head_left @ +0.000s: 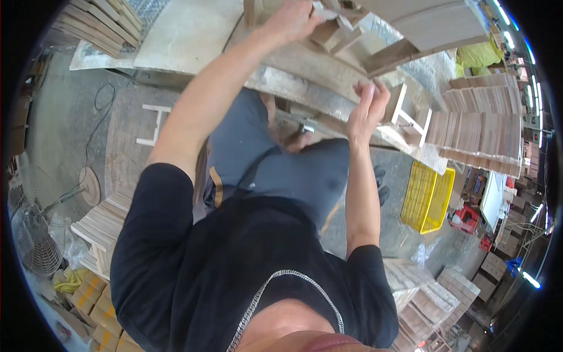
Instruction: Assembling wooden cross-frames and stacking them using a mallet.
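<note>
At the top of the view my left hand (293, 22) reaches over the workbench (299, 88). Its fingers are closed at a small whitish piece (324, 13), whose kind I cannot make out. Just beyond lies a wooden frame with compartments (352, 41), partly cut off by the upper edge. My right hand (369, 105) hovers at the bench's near edge, its fingers bent but apart, with nothing visible in them. Right beside it stands a small pale wooden frame (410, 120) with crossbars.
Stacks of wooden boards (475, 132) fill the bench's right end; more boards (99, 23) lie at far left. A yellow crate (427, 196) sits on the floor at right. A standing fan (41, 234) and cartons (97, 302) are at left. My legs straddle below the bench.
</note>
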A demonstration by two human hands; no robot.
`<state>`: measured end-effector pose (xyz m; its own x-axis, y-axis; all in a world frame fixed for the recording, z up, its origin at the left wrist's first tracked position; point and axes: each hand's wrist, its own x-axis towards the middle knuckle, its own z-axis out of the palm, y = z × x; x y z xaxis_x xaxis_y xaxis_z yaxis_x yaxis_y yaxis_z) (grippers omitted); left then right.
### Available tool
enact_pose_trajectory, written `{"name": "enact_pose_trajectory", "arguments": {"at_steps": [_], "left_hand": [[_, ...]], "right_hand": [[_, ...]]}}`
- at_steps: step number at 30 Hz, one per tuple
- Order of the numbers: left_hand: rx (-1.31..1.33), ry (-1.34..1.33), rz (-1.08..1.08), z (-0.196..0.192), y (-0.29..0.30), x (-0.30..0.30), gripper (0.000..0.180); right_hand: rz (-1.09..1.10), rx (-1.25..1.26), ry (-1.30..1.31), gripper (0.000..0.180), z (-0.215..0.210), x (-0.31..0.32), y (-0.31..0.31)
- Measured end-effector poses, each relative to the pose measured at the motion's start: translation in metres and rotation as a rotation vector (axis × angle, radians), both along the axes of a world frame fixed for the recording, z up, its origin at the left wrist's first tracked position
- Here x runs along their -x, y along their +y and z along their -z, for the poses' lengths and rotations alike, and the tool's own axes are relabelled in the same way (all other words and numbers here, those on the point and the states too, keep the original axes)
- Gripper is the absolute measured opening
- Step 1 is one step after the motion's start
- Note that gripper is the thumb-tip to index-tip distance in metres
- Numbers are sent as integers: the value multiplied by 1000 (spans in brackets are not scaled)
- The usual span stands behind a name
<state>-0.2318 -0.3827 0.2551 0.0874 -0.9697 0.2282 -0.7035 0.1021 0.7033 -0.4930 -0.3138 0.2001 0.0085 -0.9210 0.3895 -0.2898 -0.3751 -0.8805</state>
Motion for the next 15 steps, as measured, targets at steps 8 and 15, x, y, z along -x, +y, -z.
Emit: {"name": "enact_pose_trajectory", "arguments": {"at_steps": [8, 15], "left_hand": [[-26, -74, -52, 9, -6, -7, 38], [137, -130, -18, 26, 2, -7, 39]], "right_hand": [[-39, -266, 251, 39, 6, 89, 112], [-192, -197, 323, 35, -30, 57, 96]]}}
